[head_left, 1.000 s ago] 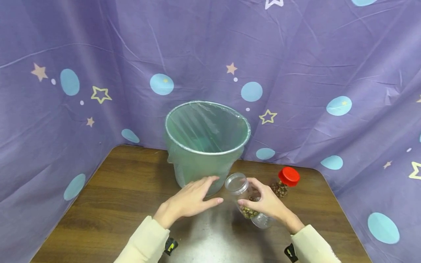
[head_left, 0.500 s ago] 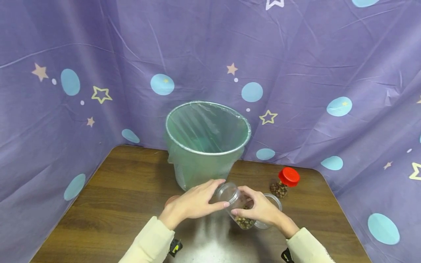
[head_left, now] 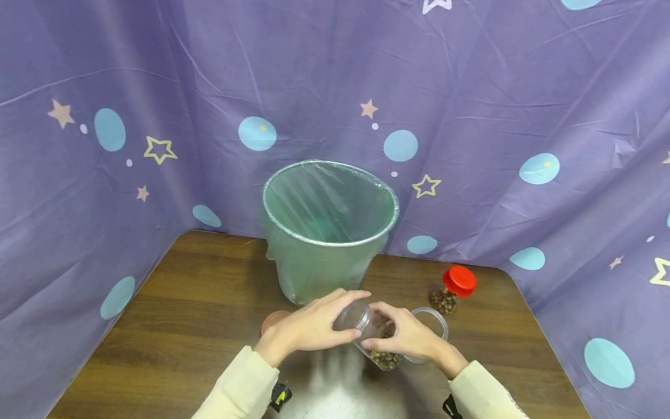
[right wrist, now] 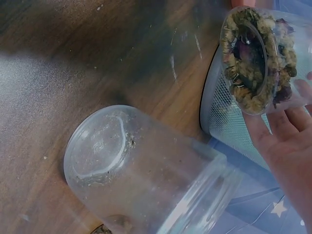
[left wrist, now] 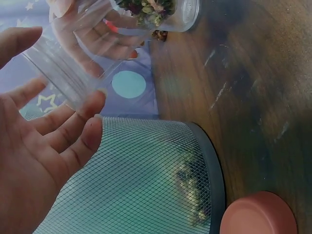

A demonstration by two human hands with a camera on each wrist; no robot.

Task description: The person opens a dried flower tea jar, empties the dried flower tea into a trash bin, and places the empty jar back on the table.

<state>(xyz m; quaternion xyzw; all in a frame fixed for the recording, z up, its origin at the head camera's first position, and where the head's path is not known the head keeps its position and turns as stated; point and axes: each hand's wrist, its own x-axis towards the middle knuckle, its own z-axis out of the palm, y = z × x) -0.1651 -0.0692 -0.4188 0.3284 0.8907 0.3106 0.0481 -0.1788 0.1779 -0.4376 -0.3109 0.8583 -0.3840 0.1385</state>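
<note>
A clear jar of dried flowers (head_left: 386, 356) is tilted, its mouth toward the left. My right hand (head_left: 410, 336) grips its body, and the right wrist view shows that jar's flower-filled bottom (right wrist: 256, 63). Around the jar's mouth end lie the thumb and fingers of my left hand (head_left: 314, 326). In the left wrist view the left fingertips (left wrist: 92, 100) meet the clear rim; how firmly they hold it cannot be told. Beside my right hand stands an uncovered clear jar (head_left: 434, 325), with only bits of residue inside in the right wrist view.
A mesh wastebasket (head_left: 324, 270) with a green bag liner stands behind the hands. Left of it lies a pinkish-brown lid (head_left: 273, 319). A red-lidded jar (head_left: 460, 281) with dried contents stands at the back right. A purple curtain (head_left: 335, 75) encloses the wooden table (head_left: 199, 302).
My right hand has brought the tilted jar left and nearer. The left hand has shifted slightly right to its mouth end, uncovering the pinkish-brown lid. The uncovered jar beside my right hand shows more.
</note>
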